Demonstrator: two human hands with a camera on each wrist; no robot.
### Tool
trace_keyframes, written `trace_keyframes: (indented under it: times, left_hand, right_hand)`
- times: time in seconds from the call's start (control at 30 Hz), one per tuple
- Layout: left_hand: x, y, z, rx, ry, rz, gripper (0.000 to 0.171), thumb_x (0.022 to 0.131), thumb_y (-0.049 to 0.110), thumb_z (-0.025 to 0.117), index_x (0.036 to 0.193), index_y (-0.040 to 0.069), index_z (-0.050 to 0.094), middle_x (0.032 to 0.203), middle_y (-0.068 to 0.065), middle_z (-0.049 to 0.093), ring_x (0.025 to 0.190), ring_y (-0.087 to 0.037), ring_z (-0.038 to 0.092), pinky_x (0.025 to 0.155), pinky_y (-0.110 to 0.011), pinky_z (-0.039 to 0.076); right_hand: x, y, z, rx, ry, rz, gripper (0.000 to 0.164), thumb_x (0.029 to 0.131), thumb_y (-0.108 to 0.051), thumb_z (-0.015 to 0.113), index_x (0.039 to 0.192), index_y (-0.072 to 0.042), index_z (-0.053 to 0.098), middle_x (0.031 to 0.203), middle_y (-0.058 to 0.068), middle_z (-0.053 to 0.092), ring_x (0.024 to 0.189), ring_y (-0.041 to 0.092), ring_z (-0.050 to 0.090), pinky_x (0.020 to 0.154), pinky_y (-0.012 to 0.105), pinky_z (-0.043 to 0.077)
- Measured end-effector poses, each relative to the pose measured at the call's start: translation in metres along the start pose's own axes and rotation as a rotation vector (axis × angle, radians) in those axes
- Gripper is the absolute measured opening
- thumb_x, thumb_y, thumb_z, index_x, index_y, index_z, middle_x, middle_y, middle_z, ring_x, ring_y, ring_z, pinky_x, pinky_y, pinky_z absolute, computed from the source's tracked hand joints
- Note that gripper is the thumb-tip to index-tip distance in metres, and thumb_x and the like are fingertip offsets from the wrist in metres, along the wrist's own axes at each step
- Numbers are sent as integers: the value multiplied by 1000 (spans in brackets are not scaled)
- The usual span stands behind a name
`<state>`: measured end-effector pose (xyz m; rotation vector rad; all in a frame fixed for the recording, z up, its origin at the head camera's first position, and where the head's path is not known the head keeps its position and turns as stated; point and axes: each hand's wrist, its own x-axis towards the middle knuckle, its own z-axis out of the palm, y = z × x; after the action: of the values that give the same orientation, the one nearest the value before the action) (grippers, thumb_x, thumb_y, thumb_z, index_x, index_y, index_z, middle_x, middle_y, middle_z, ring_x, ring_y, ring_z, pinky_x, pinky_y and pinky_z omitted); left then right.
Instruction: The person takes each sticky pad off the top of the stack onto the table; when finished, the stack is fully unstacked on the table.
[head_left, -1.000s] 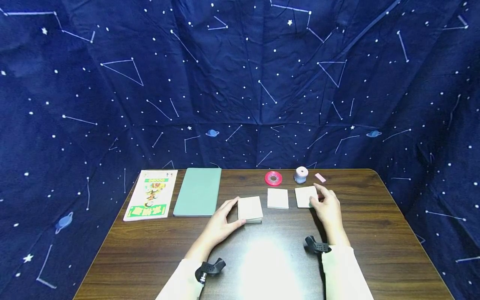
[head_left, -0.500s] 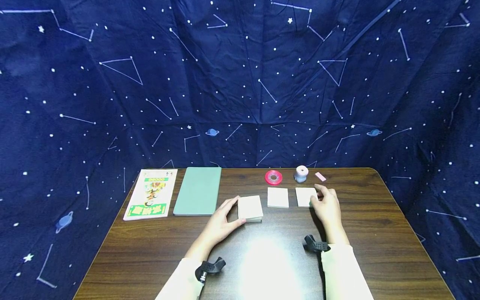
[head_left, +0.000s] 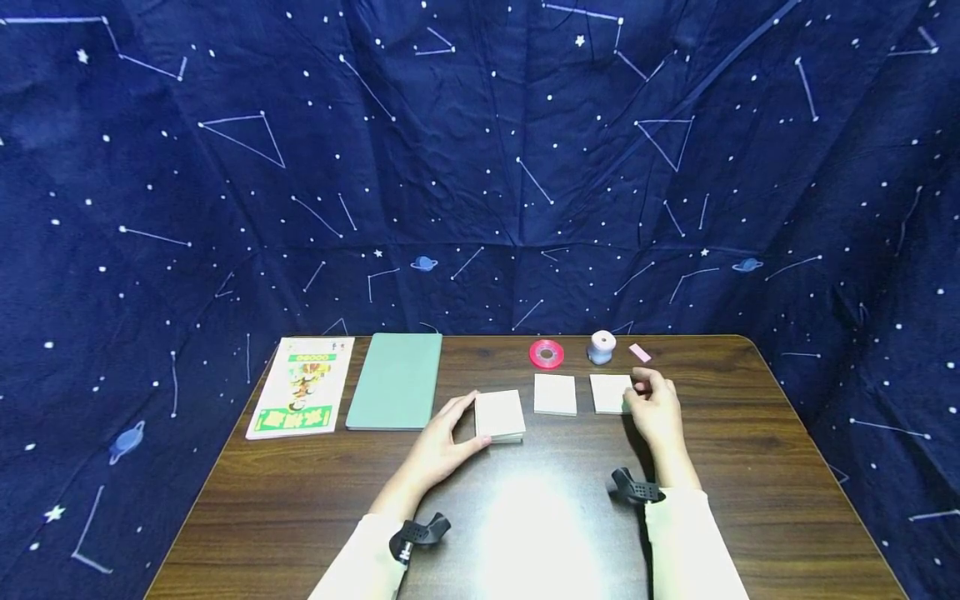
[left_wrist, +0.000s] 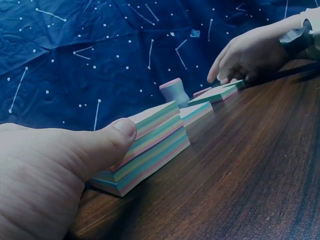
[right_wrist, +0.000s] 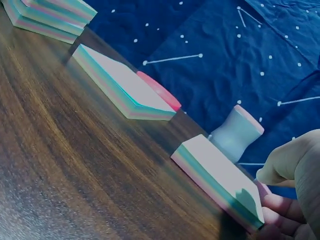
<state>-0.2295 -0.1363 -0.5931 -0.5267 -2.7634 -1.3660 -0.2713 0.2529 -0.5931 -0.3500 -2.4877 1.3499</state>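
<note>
My left hand (head_left: 438, 450) holds a stack of sticky note pads (head_left: 500, 414). In the left wrist view, its thumb (left_wrist: 125, 127) lies along the near side of the striped layers, and its other fingers are hidden. Farther right, a single sticky note pad (head_left: 611, 393) lies flat beside my right hand (head_left: 656, 417). The right wrist view shows bent fingers (right_wrist: 282, 207) at that pad's right end; whether they pinch it is unclear. Between the two hands another sticky note pad (head_left: 555, 394) lies flat on the table.
Behind the pads are a red ring-shaped roll (head_left: 547, 354), a pale spool-shaped object (head_left: 602, 347) and a small pink strip (head_left: 640, 352). A green notebook (head_left: 394, 381) and a picture booklet (head_left: 302, 387) lie to the left. A starry blue cloth (head_left: 480, 208) hangs behind the wooden table (head_left: 300, 500).
My right hand's fingers have drawn in slightly at the right-hand pad's edge, and a little more of that pad's corner shows. My left hand stays at the stack.
</note>
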Motion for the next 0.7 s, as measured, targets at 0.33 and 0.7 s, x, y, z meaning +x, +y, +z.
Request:
trace_keyframes:
  times: [0.33, 0.7]
  left_hand:
    - [0, -1, 0, -11, -4, -3, 84, 95, 36, 86, 165, 10, 48, 161, -13, 56, 152, -37, 53, 128, -60, 40]
    - [1, -3, 1, 5, -1, 5, 84, 95, 37, 86, 165, 9, 48, 161, -13, 56, 152, -37, 53, 127, -60, 41]
  right_hand:
    - [-3, -18, 0, -2, 74, -90, 41, 92, -1, 67, 133, 0, 68, 108, 19, 58, 88, 22, 57, 78, 18, 41]
    - [-15, -53, 10, 63, -64, -149, 38, 95, 0, 69, 133, 2, 67, 116, 23, 61, 100, 36, 67, 84, 20, 47]
